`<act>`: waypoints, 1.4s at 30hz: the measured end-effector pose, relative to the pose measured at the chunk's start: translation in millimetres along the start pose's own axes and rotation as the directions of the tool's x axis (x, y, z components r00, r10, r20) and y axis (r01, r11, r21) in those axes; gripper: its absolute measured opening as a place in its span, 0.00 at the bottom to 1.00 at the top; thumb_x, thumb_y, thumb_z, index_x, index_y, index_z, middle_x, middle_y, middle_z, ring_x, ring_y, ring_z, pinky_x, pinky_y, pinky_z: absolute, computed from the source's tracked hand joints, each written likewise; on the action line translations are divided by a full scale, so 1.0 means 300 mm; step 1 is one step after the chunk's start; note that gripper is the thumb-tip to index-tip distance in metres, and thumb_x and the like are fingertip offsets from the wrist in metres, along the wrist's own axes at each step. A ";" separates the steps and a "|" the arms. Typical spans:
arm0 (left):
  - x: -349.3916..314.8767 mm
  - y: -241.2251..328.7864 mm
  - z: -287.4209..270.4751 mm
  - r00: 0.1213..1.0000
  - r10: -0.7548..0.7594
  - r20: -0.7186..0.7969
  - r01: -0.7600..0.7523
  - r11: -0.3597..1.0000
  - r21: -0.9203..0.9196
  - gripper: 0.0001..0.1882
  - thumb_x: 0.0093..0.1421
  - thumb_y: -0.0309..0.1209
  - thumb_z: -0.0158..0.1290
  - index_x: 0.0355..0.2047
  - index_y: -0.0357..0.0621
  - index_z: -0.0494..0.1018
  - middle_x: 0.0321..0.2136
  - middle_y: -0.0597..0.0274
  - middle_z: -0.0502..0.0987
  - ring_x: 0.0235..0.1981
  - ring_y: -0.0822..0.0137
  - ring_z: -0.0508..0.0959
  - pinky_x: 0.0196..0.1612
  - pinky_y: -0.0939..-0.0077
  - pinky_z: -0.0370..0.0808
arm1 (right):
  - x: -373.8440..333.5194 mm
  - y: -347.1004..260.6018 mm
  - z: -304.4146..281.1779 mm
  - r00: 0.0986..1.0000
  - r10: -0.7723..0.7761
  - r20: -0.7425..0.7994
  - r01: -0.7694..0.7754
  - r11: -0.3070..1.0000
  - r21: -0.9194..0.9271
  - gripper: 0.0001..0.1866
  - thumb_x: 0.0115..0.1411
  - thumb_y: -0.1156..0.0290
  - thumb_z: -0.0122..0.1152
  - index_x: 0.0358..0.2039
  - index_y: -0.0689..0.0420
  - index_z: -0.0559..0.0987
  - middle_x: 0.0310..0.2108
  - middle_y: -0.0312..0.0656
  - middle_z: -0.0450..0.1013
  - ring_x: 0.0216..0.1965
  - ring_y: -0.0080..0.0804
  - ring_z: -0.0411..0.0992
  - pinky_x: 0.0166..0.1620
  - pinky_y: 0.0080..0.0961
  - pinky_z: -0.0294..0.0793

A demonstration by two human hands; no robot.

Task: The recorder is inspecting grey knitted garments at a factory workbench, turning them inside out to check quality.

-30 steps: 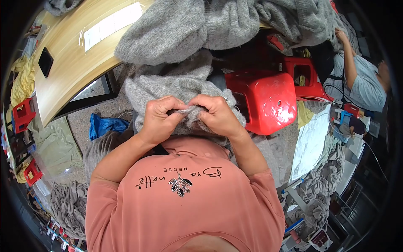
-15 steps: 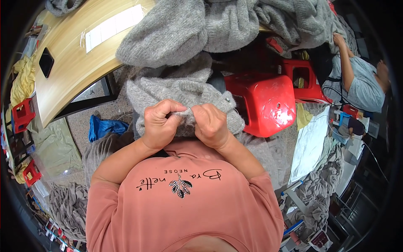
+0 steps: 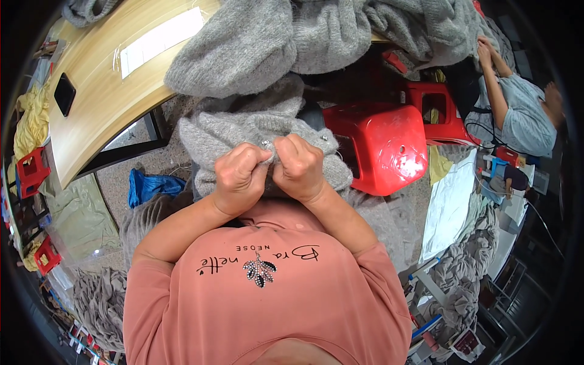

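A fuzzy grey knit garment [image 3: 213, 131] lies bunched in my lap. My left hand [image 3: 239, 176] is closed on its edge, with thumb and fingers pinched together. Right beside it, my right hand [image 3: 299, 169] is curled tightly on the same knit, knuckles up, the two hands almost touching. Just beyond the gap between them shows a small shiny button [image 3: 266, 144]. A second shiny button [image 3: 323, 138] sits on the knit to the right. The bit of fabric inside my fingers is hidden.
More grey knitwear [image 3: 237, 48] is heaped along the wooden table [image 3: 91, 79], which also bears a black phone [image 3: 64, 94] and a white paper [image 3: 161, 41]. A red stool [image 3: 389, 146] stands close on the right. Another person [image 3: 517, 106] sits at far right, hands on knitwear.
My fingers have curled in tighter, and both hands have tipped over so the knuckles show more. The shiny button between them has come into clearer view. The other person's hands have shifted.
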State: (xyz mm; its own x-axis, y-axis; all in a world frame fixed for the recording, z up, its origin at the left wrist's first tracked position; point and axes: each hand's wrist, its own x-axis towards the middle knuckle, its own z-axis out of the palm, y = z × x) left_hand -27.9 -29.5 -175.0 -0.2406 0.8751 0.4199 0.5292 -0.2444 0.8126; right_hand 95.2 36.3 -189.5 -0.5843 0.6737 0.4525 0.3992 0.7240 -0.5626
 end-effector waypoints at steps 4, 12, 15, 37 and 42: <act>0.014 -0.032 -0.047 0.988 -0.146 0.051 0.143 0.989 0.047 0.07 0.42 0.16 0.51 0.24 0.37 0.72 0.20 0.57 0.74 0.21 0.66 0.74 0.24 0.77 0.69 | 0.005 0.014 -0.034 0.997 -0.010 -0.076 0.018 0.993 0.115 0.14 0.33 0.85 0.47 0.26 0.63 0.72 0.20 0.47 0.66 0.19 0.43 0.67 0.23 0.32 0.67; 0.044 -0.075 -0.083 0.909 -0.364 0.203 0.378 0.925 -0.033 0.06 0.43 0.19 0.51 0.25 0.35 0.73 0.18 0.63 0.72 0.21 0.77 0.69 0.25 0.83 0.66 | -0.013 0.084 -0.129 0.957 0.131 0.260 -0.101 0.987 -0.128 0.14 0.40 0.80 0.53 0.32 0.62 0.73 0.32 0.48 0.70 0.35 0.46 0.69 0.39 0.33 0.66; 0.037 -0.050 -0.061 0.910 -0.342 0.235 0.373 0.922 -0.102 0.06 0.43 0.20 0.52 0.24 0.34 0.72 0.17 0.64 0.71 0.20 0.78 0.68 0.24 0.84 0.65 | 0.055 -0.010 -0.144 0.979 0.006 0.202 -0.060 0.962 0.265 0.15 0.41 0.77 0.58 0.33 0.62 0.72 0.36 0.48 0.70 0.40 0.46 0.67 0.44 0.34 0.63; 0.048 -0.095 -0.173 0.671 -0.636 0.381 0.696 0.363 -0.620 0.01 0.49 0.22 0.53 0.23 0.37 0.72 0.21 0.66 0.74 0.21 0.79 0.70 0.28 0.85 0.67 | -0.082 0.324 -0.111 0.675 0.320 0.665 -0.687 0.601 0.408 0.19 0.49 0.73 0.56 0.43 0.62 0.72 0.41 0.38 0.71 0.43 0.23 0.66 0.47 0.21 0.64; 0.049 -0.098 -0.178 0.675 -0.644 0.359 0.670 0.333 -0.663 0.02 0.49 0.22 0.53 0.23 0.37 0.72 0.22 0.66 0.74 0.22 0.79 0.70 0.28 0.85 0.67 | -0.074 0.306 -0.072 0.700 0.276 0.659 -0.589 0.744 0.315 0.18 0.48 0.79 0.53 0.42 0.61 0.73 0.36 0.43 0.72 0.39 0.25 0.68 0.44 0.21 0.66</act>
State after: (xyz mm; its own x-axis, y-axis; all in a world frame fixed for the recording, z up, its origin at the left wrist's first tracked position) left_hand -90.5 -31.8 -171.3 -0.2112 0.8983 -0.3853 -0.5250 0.2282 0.8199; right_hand 160.0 91.1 -236.2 -0.7645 0.5738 -0.2940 0.4184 0.0947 -0.9033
